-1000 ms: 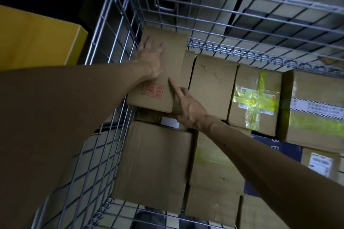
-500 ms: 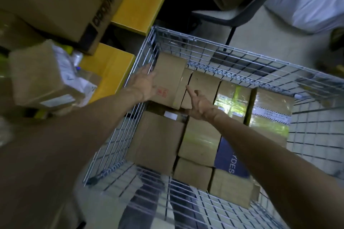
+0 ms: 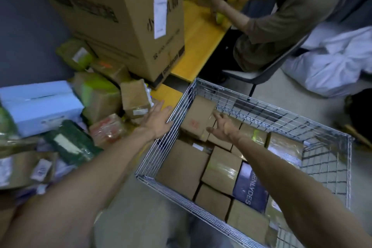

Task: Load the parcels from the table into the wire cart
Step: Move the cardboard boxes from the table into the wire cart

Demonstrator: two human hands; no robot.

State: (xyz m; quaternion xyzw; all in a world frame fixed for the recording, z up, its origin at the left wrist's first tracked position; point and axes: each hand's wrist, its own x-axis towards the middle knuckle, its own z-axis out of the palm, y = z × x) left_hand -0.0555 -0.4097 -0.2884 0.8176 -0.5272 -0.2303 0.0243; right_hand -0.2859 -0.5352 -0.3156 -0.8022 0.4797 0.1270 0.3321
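Yellow table at left, heaped with parcels; wire cart just beside its corner. Left hand flat, fingers spread, holds nothing, at the cart's left rim; right hand loosely spread, empty, just above the red-stamped box in the cart's far-left corner. Count: at least eight boxes in cart, one large carton on table.

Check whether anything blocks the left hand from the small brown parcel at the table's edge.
Nothing visible does: the open left hand is right beside the small brown parcel, with no other parcel between them.
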